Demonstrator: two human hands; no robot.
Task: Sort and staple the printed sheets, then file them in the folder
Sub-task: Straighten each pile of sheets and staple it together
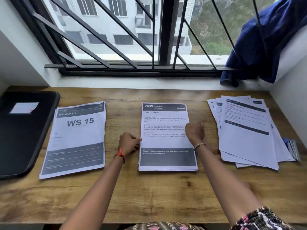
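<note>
grip: left hand (130,142) and right hand (195,131) are pinching the kitchen stack (166,143) by its long edges
stapler (292,149): lying right of the kitchen stack, so the right hand is looking nearer

On the desk (149,188), the left stack of sheets (78,138) shows "BALCONY 3" in a dark header, with a large "WS 15" below. The middle stack of sheets (164,117) reads "2639", "KITCHEN" and "Yogurt Fruit Bowl". Its dark bottom band ends "kitchen counter workspace". Print on the right pile of sheets (245,130) near the right edge, and on the folder (25,138) label (24,107), is too blurred to read.
</note>
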